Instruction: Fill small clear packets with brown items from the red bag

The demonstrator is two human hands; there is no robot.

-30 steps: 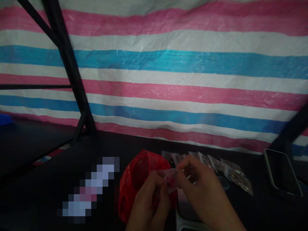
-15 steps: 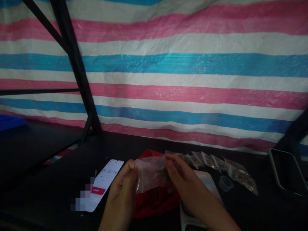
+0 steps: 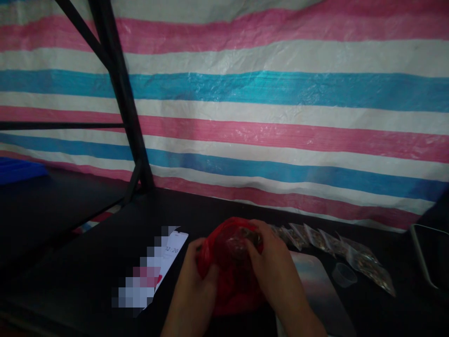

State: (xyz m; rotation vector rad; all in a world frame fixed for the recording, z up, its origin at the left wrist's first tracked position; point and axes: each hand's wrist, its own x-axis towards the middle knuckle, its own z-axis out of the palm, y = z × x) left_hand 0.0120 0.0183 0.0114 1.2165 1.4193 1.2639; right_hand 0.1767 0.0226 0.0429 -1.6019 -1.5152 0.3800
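A red plastic bag (image 3: 235, 299) stands open on the black table in front of me. My left hand (image 3: 196, 281) is closed on its left rim, thumb inside and fingers outside. My right hand (image 3: 271, 257) reaches to the mouth of the red bag from the right, fingers closed on a small clear plastic bag (image 3: 234, 241). The clear bag is partly inside the red bag; what it contains is too dark to make out. To the right of my right hand lies a scale with a shiny flat plate (image 3: 317, 281), partly covered by my forearm.
Several small clear bags of brownish bits (image 3: 372, 269) lie in an overlapping row at the right, behind a clear plastic cup (image 3: 343, 275). A phone showing a timer (image 3: 175, 248) lies left; another device (image 3: 433, 255) sits far right. A black metal post (image 3: 128, 107) rises at the left before a striped sheet.
My left hand has let go of the clear bag and taken the red bag's rim. My right hand has lowered the clear bag into the red bag's mouth. The view has shifted slightly.
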